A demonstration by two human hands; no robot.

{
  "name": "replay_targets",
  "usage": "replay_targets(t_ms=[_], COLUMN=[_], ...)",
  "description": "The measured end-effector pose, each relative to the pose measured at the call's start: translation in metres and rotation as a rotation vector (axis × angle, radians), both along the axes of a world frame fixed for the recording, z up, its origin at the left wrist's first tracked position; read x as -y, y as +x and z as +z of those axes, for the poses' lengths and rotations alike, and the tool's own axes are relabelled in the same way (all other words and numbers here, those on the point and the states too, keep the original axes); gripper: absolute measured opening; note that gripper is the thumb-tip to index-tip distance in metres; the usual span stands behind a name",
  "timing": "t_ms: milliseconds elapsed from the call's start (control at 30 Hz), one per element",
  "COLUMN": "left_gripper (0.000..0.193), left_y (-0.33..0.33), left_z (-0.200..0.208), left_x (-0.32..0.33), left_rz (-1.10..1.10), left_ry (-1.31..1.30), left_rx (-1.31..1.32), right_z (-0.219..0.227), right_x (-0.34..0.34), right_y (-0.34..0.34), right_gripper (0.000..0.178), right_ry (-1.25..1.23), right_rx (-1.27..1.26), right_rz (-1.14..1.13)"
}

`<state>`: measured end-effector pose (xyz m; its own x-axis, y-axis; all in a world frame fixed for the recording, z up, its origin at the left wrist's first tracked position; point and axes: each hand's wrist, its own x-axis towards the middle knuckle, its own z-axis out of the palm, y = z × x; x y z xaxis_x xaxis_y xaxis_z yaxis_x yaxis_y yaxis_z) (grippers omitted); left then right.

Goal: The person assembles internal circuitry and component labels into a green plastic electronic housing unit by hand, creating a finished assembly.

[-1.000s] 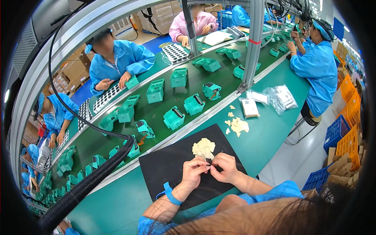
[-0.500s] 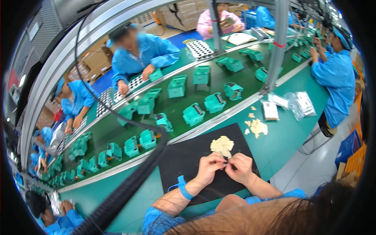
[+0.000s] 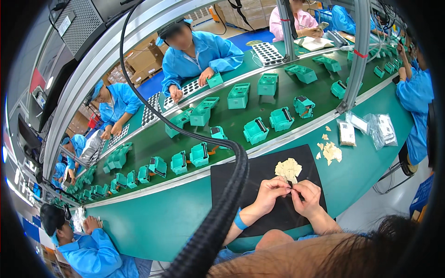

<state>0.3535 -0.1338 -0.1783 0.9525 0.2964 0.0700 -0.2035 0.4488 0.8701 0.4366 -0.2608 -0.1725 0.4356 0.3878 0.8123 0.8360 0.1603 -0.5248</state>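
Over a black mat (image 3: 236, 178), both of my hands are closed in a pinch with their fingertips nearly touching. My left hand (image 3: 270, 194), with a blue band on its wrist, grips one side of a small dark piece (image 3: 290, 183). On its other side the fingers of my right hand (image 3: 308, 198) are pressed to it. The piece is mostly covered by my fingers, so its kind cannot be made out. Just beyond my fingertips lies a heap of small cream-coloured flat pieces (image 3: 288, 168) on the mat.
More cream pieces (image 3: 332, 152) lie loose on the green table (image 3: 181, 206) to the right, near plastic bags of parts (image 3: 346, 133). Beyond an edge rail runs a conveyor (image 3: 222, 121) with several green housings (image 3: 256, 130). A black cable (image 3: 232, 185) hangs in front. Co-workers in blue sit around.
The whole view has swung, so the scene sits farther right in the picture. My hands stay pinched together over the mat, and more of the dark piece shows between them.
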Motion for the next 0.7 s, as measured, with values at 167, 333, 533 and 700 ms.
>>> replay_targets(t_ms=[167,333,533,700], left_gripper=[0.010,0.009,0.009,0.009], left_y=[0.0006,0.0016,0.0027,0.0033], left_z=[0.0002,-0.0002,-0.0025,-0.0036], left_x=[-0.0001,0.0029,0.0036,0.0040], left_rz=[-0.005,-0.002,0.008,0.008], left_ry=[0.028,0.042,0.062,0.079], left_rx=[-0.006,-0.002,-0.005,-0.004], right_z=[-0.0001,-0.0030,-0.0064,-0.0053], right_x=[0.0000,0.0014,0.0007,0.0015], right_y=[0.0011,0.0017,0.0023,0.0042], right_gripper=[0.017,0.018,0.018,0.018], right_ry=[-0.015,-0.014,-0.007,-0.019], right_rx=[0.047,0.059,0.058,0.053], right_rz=[-0.009,-0.035,-0.055,-0.054])
